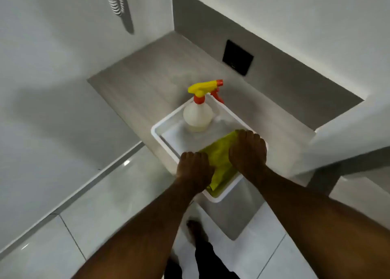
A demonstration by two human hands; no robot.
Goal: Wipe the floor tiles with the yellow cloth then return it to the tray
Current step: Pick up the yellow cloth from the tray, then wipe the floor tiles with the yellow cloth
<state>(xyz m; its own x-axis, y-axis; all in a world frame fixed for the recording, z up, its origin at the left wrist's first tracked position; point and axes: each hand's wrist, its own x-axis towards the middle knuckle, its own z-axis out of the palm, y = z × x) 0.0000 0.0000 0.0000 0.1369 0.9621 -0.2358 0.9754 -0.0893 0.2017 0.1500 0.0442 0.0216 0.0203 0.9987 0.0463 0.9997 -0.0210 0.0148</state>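
A white tray [157,133] sits on a grey ledge, its near corner hanging over the edge. The yellow cloth [219,162] lies crumpled in the tray's near half. My left hand [195,170] presses on the cloth's left edge with fingers curled down over it. On the cloth's right side rests my right hand [248,151], fingers bent onto the fabric. Both hands hide much of the cloth. A spray bottle [198,114] with a yellow and red trigger head stands upright in the tray's far corner.
The grey ledge [135,93] runs along a wall that has a black square plate [237,57]. Glossy light floor tiles [101,211] lie below, where my foot [195,229] stands. A corrugated hose [116,0] hangs at the upper left. A white fixture [348,135] juts in from the right.
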